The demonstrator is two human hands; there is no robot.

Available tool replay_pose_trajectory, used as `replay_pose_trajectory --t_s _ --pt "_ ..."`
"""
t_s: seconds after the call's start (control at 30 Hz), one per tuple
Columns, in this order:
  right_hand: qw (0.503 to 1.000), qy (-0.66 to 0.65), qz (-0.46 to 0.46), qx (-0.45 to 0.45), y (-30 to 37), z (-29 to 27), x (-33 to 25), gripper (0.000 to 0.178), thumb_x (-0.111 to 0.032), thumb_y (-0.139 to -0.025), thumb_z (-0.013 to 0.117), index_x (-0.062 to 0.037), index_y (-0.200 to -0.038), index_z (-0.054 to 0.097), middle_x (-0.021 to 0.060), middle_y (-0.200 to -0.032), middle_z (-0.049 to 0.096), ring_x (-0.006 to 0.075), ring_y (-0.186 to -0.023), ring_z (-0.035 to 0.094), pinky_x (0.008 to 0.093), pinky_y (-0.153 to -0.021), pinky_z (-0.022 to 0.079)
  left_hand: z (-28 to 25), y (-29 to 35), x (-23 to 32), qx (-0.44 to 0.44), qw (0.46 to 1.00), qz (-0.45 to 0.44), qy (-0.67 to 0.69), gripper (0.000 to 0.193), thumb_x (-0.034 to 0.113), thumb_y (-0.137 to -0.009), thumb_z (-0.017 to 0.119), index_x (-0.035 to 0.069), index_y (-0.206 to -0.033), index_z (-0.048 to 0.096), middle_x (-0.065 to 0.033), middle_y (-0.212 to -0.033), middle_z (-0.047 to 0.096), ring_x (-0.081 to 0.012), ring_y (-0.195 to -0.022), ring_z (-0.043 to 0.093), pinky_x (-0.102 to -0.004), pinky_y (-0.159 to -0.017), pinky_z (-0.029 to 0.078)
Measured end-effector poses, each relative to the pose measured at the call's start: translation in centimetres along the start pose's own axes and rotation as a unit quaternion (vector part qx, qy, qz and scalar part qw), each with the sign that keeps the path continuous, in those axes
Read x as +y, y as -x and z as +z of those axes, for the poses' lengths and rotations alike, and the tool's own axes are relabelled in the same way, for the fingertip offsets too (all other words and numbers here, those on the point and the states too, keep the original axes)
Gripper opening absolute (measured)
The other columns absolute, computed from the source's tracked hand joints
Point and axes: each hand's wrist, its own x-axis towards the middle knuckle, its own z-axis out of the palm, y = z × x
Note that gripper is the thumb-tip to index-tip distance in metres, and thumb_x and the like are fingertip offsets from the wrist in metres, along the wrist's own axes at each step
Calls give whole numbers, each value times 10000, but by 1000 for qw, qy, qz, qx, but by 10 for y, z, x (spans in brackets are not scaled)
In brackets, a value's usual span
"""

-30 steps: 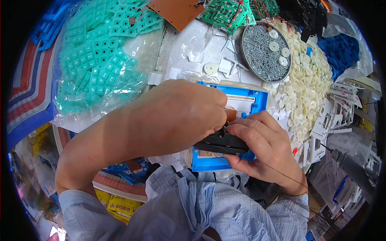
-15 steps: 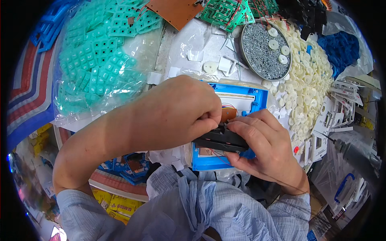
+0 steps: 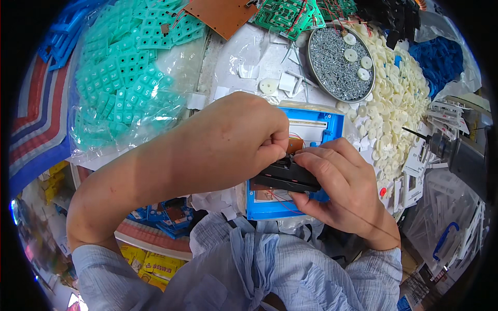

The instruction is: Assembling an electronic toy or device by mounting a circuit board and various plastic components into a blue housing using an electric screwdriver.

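Black plastic part (image 3: 284,177) sits over the blue housing (image 3: 316,127), pinched at its ends: my right hand (image 3: 340,192) clamps the long edges, my left hand (image 3: 236,140) nips the top corner. Probably light, stiff, thin red wires (image 3: 280,199) fragile; grip the body.

Two hands (image 3: 290,155), one blue case (image 3: 316,124), one screw tin (image 3: 334,52), perhaps three circuit boards (image 3: 288,13)
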Motion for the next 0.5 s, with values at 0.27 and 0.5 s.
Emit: replay_pose_trajectory --t_s 0.27,0.5 --pt "1000 0 -8 7 -1 1 0 522 -84 -659 867 11 -1122 646 146 -1021 708 329 -858 672 396 -719 571 -1 -1 3 8 997 10 -82 94 63 -845 724 -19 -865 683 -157 -755 663 -319 -688 653 -398 -640 504" --pt "1000 3 -11 9 0 1 0 529 -83 -662 864 9 -1132 641 145 -1023 707 329 -861 671 393 -714 570 0 -1 1 -13 992 18 -120 91 84 -857 708 -5 -859 691 -160 -826 674 -369 -792 645 -452 -724 500"
